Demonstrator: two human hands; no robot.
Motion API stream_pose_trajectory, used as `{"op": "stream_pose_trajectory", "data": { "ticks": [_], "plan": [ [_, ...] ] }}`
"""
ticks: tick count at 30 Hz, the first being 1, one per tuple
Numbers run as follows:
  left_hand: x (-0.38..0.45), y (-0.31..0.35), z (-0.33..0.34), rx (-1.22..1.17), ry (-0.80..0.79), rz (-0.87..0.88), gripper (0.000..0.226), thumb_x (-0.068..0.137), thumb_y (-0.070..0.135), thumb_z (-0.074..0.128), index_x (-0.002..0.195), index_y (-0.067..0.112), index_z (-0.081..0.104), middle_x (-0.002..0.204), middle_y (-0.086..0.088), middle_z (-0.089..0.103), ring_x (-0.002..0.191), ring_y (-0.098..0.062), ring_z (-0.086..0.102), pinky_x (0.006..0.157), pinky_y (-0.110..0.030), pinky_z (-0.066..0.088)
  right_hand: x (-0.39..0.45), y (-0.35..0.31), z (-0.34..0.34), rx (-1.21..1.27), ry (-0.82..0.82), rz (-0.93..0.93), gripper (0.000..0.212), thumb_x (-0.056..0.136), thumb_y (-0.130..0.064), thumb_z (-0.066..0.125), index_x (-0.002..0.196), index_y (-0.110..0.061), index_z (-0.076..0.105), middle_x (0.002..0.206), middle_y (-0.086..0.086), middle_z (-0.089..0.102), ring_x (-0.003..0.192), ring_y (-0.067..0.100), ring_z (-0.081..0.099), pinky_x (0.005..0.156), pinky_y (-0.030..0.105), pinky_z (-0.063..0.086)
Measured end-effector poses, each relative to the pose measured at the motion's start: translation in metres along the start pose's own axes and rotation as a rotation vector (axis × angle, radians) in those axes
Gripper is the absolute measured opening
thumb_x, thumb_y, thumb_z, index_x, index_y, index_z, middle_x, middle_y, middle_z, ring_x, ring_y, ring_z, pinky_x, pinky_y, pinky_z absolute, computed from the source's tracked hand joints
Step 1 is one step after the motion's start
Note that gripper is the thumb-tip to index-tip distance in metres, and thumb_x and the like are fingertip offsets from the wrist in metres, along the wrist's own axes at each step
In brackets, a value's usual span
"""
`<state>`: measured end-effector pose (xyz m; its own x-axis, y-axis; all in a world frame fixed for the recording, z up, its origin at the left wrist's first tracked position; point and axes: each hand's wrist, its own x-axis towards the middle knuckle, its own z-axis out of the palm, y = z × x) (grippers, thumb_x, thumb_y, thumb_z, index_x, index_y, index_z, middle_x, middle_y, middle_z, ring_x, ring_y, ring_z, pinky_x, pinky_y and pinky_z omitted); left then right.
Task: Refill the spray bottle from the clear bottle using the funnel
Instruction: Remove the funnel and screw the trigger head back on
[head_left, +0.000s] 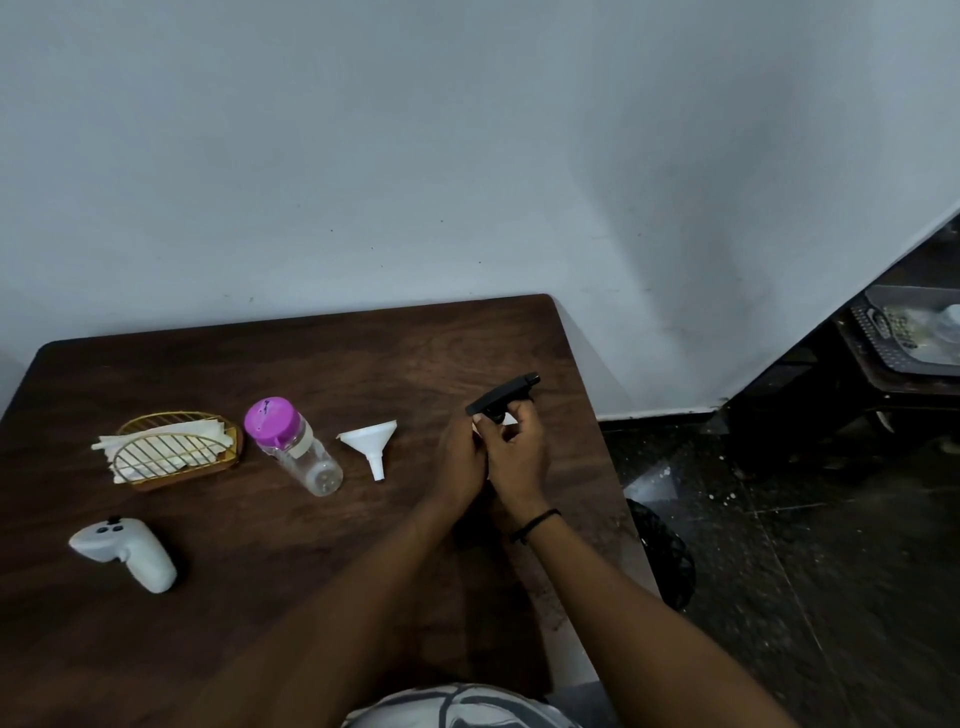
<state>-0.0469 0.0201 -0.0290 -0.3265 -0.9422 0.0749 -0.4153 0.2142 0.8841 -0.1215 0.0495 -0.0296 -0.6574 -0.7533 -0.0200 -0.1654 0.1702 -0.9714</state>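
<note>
The spray bottle's black trigger head (503, 397) sticks out above my two hands at the table's right side. My left hand (460, 462) wraps the bottle's body, which is almost wholly hidden. My right hand (514, 452) grips the bottle just under the head, where a bit of white shows. The white funnel (370, 439) lies on its side to the left of my hands. Further left stands the clear bottle (296, 447) with a purple cap, upright and untouched.
The dark wooden table (311, 358) is pushed against a grey wall. A gold wire holder with napkins (174, 449) sits at the left. A white handheld controller (124, 551) lies near the front left. Past the table's right edge is a dark floor.
</note>
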Motion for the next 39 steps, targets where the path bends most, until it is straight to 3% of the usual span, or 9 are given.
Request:
{"op": "stream_pose_trajectory", "data": {
  "ticks": [4,13,20,23,25,29,33,36,39],
  "plan": [
    [0.009,-0.009,0.001,-0.020,-0.021,-0.025,0.021,0.093,0.004,0.057,0.112,0.009,0.065,0.101,0.004,0.069,0.092,-0.008,0.066,0.079,-0.017,0.051,0.004,0.005,-0.002,0.024,-0.035,0.025,0.028,0.081,-0.032,0.077,0.105,-0.023,0.064,0.106,-0.002,0.068,0.097,0.014,0.064,0.081,0.034,0.057],
    [0.007,-0.008,0.000,-0.056,-0.020,-0.012,0.023,0.092,-0.002,0.052,0.110,0.007,0.063,0.098,0.006,0.065,0.088,0.003,0.061,0.076,-0.009,0.046,0.010,-0.001,-0.010,-0.039,-0.150,-0.077,0.014,0.087,-0.012,0.072,0.100,-0.013,0.068,0.109,0.005,0.058,0.101,0.019,0.058,0.080,0.015,0.045],
    [-0.001,0.003,0.008,-0.091,0.086,-0.074,0.021,0.096,0.019,0.042,0.107,0.015,0.059,0.102,0.000,0.062,0.091,-0.014,0.060,0.080,-0.032,0.046,-0.002,-0.001,0.009,-0.013,0.078,-0.001,0.015,0.084,-0.024,0.076,0.091,-0.025,0.062,0.102,-0.004,0.060,0.091,0.013,0.060,0.080,0.030,0.053],
    [0.001,0.004,0.006,0.030,0.030,-0.116,0.027,0.097,0.019,0.045,0.116,0.007,0.059,0.112,-0.010,0.064,0.102,-0.026,0.062,0.093,-0.040,0.049,0.003,0.006,0.001,-0.021,0.006,-0.035,0.017,0.083,-0.029,0.076,0.093,-0.023,0.064,0.101,-0.004,0.064,0.092,0.013,0.063,0.080,0.037,0.056],
    [0.003,0.000,0.007,-0.013,0.052,-0.043,0.025,0.091,0.027,0.046,0.107,0.017,0.062,0.103,-0.002,0.066,0.095,-0.019,0.063,0.085,-0.046,0.054,0.008,0.009,-0.008,-0.049,-0.078,-0.068,0.020,0.085,-0.024,0.074,0.102,-0.021,0.066,0.105,-0.004,0.065,0.097,0.011,0.063,0.083,0.035,0.055],
    [0.014,-0.019,0.011,0.125,-0.098,-0.063,0.030,0.082,0.028,0.050,0.107,0.020,0.064,0.100,0.001,0.067,0.096,-0.021,0.063,0.080,-0.048,0.055,0.009,0.001,-0.022,0.019,-0.210,-0.128,0.035,0.090,-0.007,0.069,0.120,-0.022,0.063,0.123,-0.003,0.061,0.113,0.006,0.058,0.092,0.018,0.047],
    [0.020,-0.013,0.001,0.080,-0.284,-0.091,0.020,0.090,0.020,0.061,0.110,0.020,0.065,0.098,0.007,0.066,0.098,-0.012,0.063,0.087,-0.034,0.052,0.021,-0.002,-0.031,0.049,-0.301,-0.083,0.026,0.085,-0.005,0.073,0.100,-0.026,0.069,0.109,0.006,0.065,0.104,0.014,0.061,0.091,0.032,0.051],
    [0.021,-0.015,0.001,0.108,-0.211,-0.039,0.021,0.091,0.007,0.061,0.111,0.012,0.067,0.102,-0.003,0.068,0.096,-0.016,0.066,0.083,-0.035,0.054,0.023,0.003,-0.030,0.001,-0.252,-0.069,0.025,0.078,-0.024,0.077,0.100,-0.013,0.073,0.108,0.012,0.062,0.104,0.023,0.061,0.090,0.038,0.054],
    [0.013,-0.016,0.009,0.059,-0.113,-0.062,0.014,0.092,0.003,0.060,0.104,0.004,0.066,0.097,-0.004,0.067,0.086,-0.012,0.066,0.075,-0.021,0.055,0.015,0.004,-0.023,-0.029,-0.159,-0.070,0.020,0.081,-0.011,0.077,0.101,-0.009,0.073,0.108,0.008,0.060,0.098,0.013,0.060,0.083,0.020,0.051]
  ]
}}
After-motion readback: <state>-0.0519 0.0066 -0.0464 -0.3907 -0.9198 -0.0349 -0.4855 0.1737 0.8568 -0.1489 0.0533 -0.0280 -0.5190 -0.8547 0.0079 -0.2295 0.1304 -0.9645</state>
